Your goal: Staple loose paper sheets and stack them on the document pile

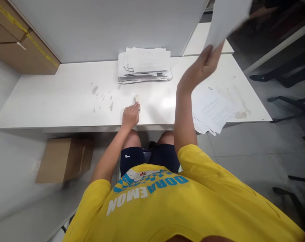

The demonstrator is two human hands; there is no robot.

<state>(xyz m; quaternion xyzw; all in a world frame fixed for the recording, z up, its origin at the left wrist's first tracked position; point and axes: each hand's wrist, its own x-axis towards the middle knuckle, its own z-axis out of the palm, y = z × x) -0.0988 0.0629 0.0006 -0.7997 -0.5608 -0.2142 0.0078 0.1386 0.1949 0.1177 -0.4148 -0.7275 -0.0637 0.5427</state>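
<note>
Biggest risk at the right front corner of the white counter [66, 90]: loose sheets [213, 111] fanned out there and hanging partly over the edge. Likely to slide to the floor if brushed by the right forearm, raised just above them, or if pushed by one more page dropped on top.

At the back, against the partition, a thick stack of papers [144, 65], uneven, with corners sticking out on several sides. Liable to spill forward if pulled from carelessly.

Up in the air, near the top right, a single sheet [228, 20], blurred, held only by its lower corner. Easy to bend, crease or lose from such a small grip.

As for the hands: right hand [201, 69] lifted well above the counter, fingers closed in a pinch on that corner of the sheet. Then left hand [130, 116] resting near the front of the counter, fingers curled, about half closed, fingertips touching or almost touching a small pale object [136, 98]. Hard to tell whether gripped or only touched, and too small to say what kind of object. Possibly pushed away or off the front edge by a careless move of this hand, being not far from the rim.
</note>
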